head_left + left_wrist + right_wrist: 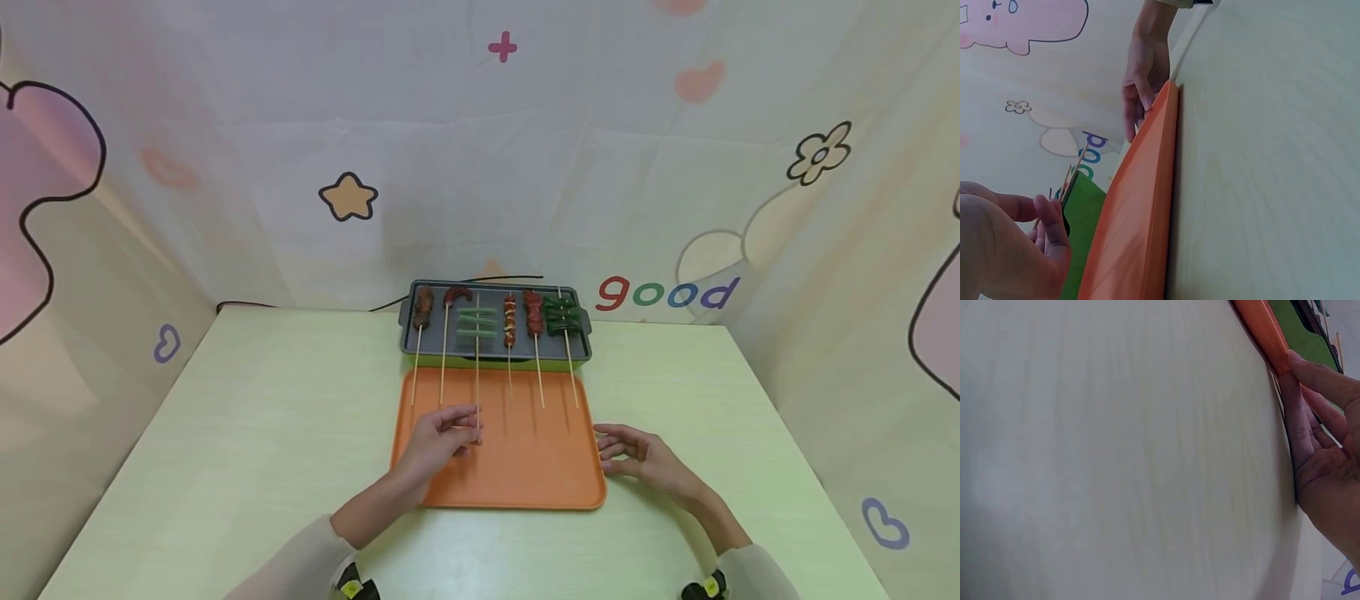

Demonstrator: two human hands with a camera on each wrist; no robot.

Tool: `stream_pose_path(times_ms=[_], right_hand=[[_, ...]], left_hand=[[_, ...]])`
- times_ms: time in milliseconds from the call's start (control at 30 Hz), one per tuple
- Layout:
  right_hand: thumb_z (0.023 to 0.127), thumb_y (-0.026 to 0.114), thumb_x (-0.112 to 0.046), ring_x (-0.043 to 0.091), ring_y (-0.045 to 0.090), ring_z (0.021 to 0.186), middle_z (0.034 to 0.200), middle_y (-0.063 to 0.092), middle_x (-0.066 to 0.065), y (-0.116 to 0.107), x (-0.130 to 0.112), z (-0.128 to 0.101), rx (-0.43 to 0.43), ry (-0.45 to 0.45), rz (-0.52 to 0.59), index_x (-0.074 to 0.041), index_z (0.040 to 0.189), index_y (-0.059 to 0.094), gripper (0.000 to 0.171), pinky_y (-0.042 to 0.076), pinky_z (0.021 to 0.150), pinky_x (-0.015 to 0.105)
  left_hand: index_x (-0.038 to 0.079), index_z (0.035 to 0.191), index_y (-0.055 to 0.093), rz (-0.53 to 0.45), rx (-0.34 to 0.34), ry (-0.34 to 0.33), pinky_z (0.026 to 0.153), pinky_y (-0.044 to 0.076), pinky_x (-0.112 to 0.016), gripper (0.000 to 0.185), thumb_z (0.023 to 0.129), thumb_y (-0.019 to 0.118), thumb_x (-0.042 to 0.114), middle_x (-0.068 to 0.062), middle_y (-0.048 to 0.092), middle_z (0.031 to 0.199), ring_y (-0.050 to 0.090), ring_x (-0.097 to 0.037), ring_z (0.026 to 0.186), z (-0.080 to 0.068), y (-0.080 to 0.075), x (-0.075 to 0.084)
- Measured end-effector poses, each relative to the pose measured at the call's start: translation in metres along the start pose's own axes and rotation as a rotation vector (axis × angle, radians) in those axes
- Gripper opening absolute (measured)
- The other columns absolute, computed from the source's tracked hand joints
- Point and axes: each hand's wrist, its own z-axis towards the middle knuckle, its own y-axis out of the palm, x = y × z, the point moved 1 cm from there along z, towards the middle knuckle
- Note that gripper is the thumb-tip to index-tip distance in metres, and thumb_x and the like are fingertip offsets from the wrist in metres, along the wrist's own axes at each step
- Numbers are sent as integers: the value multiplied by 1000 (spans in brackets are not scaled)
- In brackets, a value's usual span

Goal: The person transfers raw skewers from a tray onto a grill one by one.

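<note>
Both hands: left [438, 442] pinches skewer [477, 367], right [637, 457] touches tray [525, 475].

A pale yellow-green table [247, 433] with a faint wood grain fills the lower view. Cloth walls [525, 167] close it in on three sides, printed in soft pastels: a yellow star [348, 197], a pink plus [502, 47], hearts, a flower outline [821, 152] and the word "good" [667, 293] near the far right corner. Light is even and soft.
</note>
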Motion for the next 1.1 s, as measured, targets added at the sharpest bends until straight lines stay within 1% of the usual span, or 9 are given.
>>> stream_pose_path(times_ms=[167,267,400,500,633,833,967,1100], right_hand=[[97,68,-7,4,66,105,124,64,10,0,-1,0,-1,1,-3,7,151,41,62,55,90,19],[97,68,-7,4,66,105,124,64,9,0,-1,0,-2,-1,0,8,151,40,62,55,90,19],[97,67,-7,4,66,105,123,64,7,0,-1,0,-5,-9,6,8,151,40,62,55,90,19],[97,67,-7,4,66,105,123,64,7,0,-1,0,-5,-11,5,8,151,40,62,55,90,19],[98,68,-8,4,66,105,123,64,6,-1,-1,-1,-3,-6,2,8,151,40,62,55,90,19],[97,68,-8,4,66,105,122,64,3,0,-1,0,-5,-3,5,8,151,40,62,56,90,20],[97,67,-7,4,66,105,121,64,3,0,-1,-1,-6,-1,10,8,151,40,62,56,90,20],[97,68,-8,4,66,105,122,64,4,-1,0,-1,-1,5,7,7,151,40,62,56,90,20]], left_hand=[[-3,136,62,-14,39,-1,78,55,-26,40,97,65,3,-12,69,114,68,-8,86,11,3,-1],[-4,136,61,-21,48,6,78,54,-26,40,97,64,3,-10,69,112,67,-8,84,14,6,-1],[-4,137,60,-34,56,1,79,53,-26,39,98,63,3,-9,69,112,67,-7,85,18,10,0],[-3,138,60,-46,66,-12,79,53,-24,39,100,62,5,-14,70,117,67,-7,85,20,13,1],[-3,138,60,-65,80,-10,80,54,-24,38,101,62,6,-18,69,122,67,-7,83,22,15,2],[-5,138,59,-106,111,2,79,54,-24,38,101,61,5,-11,69,112,66,-7,81,24,18,3],[-5,139,59,-120,120,8,77,53,-22,39,102,60,5,-13,69,115,66,-7,81,24,19,5],[-4,140,58,-104,109,11,78,53,-23,40,101,60,6,-12,70,116,66,-7,82,21,17,4]])
